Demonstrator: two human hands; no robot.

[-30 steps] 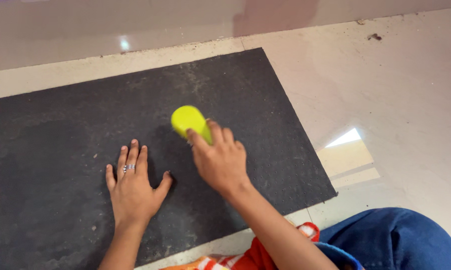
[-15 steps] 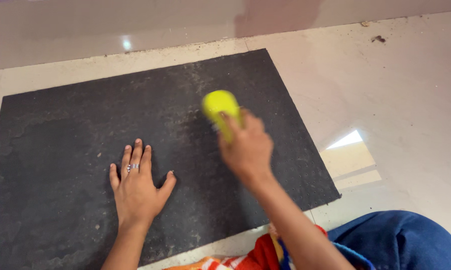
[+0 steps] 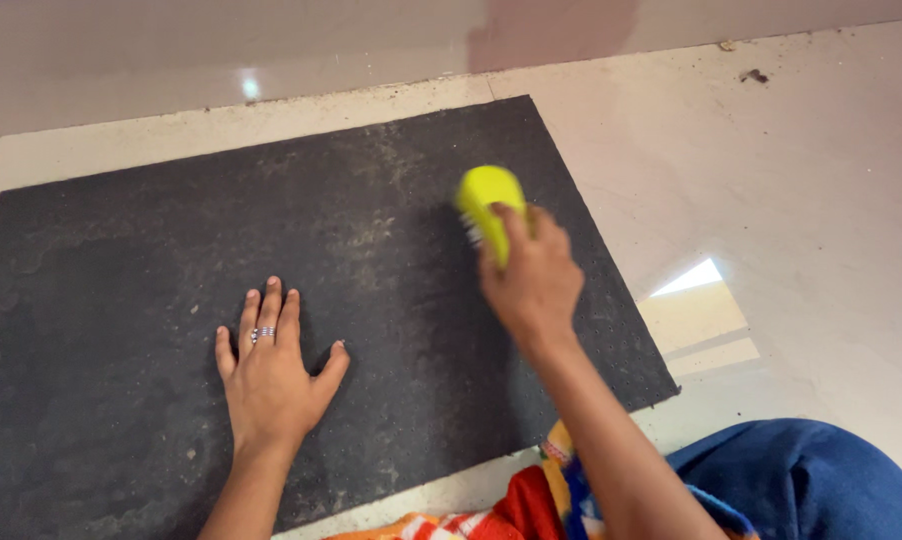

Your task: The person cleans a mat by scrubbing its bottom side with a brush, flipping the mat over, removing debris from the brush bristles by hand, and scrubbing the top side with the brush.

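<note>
Pale floor tiles carry a dark mat (image 3: pixel 171 250) pinned by the flat, spread left hand (image 3: pixel 269 375); the right hand (image 3: pixel 533 285), gripping a yellow brush (image 3: pixel 489 200), could overshoot the mat's near edge.

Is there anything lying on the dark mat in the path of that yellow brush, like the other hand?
Nothing visible blocks it. The right hand grips the yellow brush on the right part of the dark mat. The left hand lies flat on the mat well to the left, apart from the brush. Only dust and small specks lie between them.
</note>
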